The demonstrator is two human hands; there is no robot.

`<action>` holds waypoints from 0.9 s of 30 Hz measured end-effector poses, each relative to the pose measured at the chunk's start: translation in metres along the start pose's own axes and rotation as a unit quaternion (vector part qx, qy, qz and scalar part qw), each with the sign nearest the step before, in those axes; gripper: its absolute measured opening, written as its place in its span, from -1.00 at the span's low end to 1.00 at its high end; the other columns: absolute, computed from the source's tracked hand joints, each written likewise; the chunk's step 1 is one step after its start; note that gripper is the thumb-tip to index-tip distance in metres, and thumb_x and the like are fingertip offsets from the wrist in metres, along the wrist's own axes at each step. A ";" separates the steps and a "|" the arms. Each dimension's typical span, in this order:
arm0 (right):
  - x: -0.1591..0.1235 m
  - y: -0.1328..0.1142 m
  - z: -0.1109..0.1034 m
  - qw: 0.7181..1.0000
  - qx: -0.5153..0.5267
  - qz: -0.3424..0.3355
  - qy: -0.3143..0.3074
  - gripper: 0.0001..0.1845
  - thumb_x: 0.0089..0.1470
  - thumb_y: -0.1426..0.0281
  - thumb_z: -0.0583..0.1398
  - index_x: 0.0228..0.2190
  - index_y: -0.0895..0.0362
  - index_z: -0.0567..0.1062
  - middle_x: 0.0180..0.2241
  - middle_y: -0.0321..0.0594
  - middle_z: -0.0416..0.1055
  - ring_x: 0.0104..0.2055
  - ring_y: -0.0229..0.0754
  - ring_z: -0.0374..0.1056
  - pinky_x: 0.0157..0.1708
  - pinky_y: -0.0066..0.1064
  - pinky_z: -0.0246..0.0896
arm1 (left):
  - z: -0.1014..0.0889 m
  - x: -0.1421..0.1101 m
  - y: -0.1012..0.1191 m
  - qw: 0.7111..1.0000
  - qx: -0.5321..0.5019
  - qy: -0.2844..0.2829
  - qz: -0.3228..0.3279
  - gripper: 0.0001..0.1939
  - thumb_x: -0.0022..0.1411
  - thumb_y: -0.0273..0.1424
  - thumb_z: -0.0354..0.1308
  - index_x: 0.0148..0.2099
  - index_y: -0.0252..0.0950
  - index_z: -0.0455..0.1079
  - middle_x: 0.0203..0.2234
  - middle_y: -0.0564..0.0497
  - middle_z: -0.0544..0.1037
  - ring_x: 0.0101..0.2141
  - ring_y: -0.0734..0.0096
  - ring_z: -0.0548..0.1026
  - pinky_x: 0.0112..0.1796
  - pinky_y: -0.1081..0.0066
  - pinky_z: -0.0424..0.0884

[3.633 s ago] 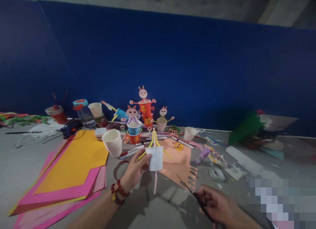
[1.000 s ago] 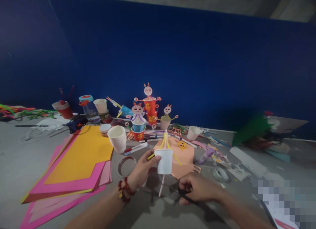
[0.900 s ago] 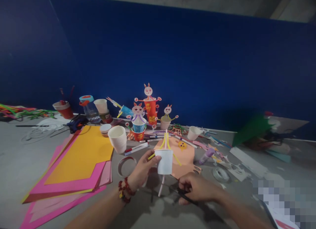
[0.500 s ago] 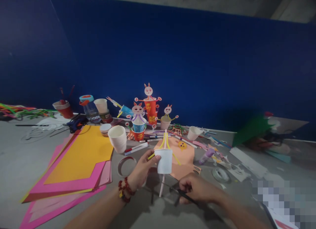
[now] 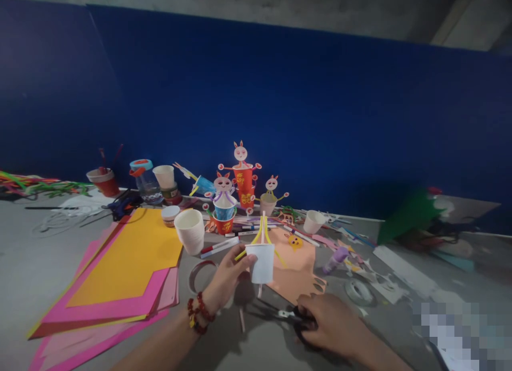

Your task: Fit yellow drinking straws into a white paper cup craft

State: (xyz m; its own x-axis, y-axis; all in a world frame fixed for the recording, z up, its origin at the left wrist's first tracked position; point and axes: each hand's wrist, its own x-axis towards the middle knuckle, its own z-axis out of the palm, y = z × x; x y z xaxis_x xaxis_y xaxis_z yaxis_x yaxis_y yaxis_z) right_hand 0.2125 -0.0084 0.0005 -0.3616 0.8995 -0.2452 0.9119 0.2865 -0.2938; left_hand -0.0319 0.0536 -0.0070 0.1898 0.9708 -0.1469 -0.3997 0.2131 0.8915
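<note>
My left hand (image 5: 224, 282) is closed on a small white paper cup (image 5: 260, 262), held just above the grey table (image 5: 36, 275). Yellow and white straws (image 5: 263, 229) stick up out of the cup, and a short straw stub (image 5: 260, 291) hangs below it. My right hand (image 5: 334, 324) grips the handles of black scissors (image 5: 285, 313) low over the table. Their blades are apart and point left, under the cup. A short pale straw piece (image 5: 241, 321) lies on the table below my left hand.
A stack of orange and pink paper (image 5: 120, 269) lies at the left, with a white cup (image 5: 189, 231) and a tape ring (image 5: 199, 275) beside it. Bunny cup figures (image 5: 241, 181), markers (image 5: 218, 246), peach paper (image 5: 294, 264), a purple glue stick (image 5: 334, 259) and a tape roll (image 5: 358, 291) crowd the middle and right.
My right hand brought the scissors from the right to the straw under the cup, then drew back lower. The hanging straw is shorter now, and a short piece lies on the table.
</note>
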 end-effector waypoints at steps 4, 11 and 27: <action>-0.007 -0.007 0.019 0.999 -0.037 0.021 0.011 -0.69 -0.07 0.43 0.21 -0.19 0.07 0.48 -0.24 -0.19 0.55 -0.20 -0.07 0.46 -0.33 -0.44 0.09 | 0.001 -0.002 0.000 1.000 0.006 -0.001 0.006 -0.54 -0.07 -0.21 0.48 -0.14 -0.25 0.49 -0.21 -0.06 0.60 -0.30 0.36 0.54 -0.40 0.52 0.46; -0.011 0.005 0.013 0.997 0.034 -0.063 0.006 -0.74 -0.19 0.37 0.33 -0.34 0.06 0.49 -0.21 -0.25 0.48 -0.20 -0.07 0.41 -0.33 -0.41 0.12 | -0.002 -0.005 -0.003 0.999 0.026 -0.029 0.015 -0.51 -0.10 -0.21 0.50 -0.10 -0.21 0.50 -0.18 -0.05 0.60 -0.27 0.34 0.54 -0.34 0.48 0.46; 0.048 -0.041 -0.018 0.803 0.462 -0.132 0.354 -0.63 0.17 0.08 0.19 -0.43 0.13 0.50 -0.31 -0.12 0.44 -0.25 -0.11 0.39 -0.27 -0.39 0.32 | -0.007 -0.013 0.004 0.975 0.080 -0.183 0.098 -0.58 0.10 -0.26 0.36 0.02 -0.22 0.48 -0.10 -0.09 0.55 -0.09 0.14 0.48 -0.08 0.32 0.37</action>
State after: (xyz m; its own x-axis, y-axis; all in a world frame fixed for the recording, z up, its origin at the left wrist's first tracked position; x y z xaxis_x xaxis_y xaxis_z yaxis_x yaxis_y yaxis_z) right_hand 0.1608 0.0292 0.0175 -0.0194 0.9038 0.4275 0.1708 0.4243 -0.8893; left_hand -0.0421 0.0422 -0.0043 0.4440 0.8800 0.1691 -0.3206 -0.0202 0.9470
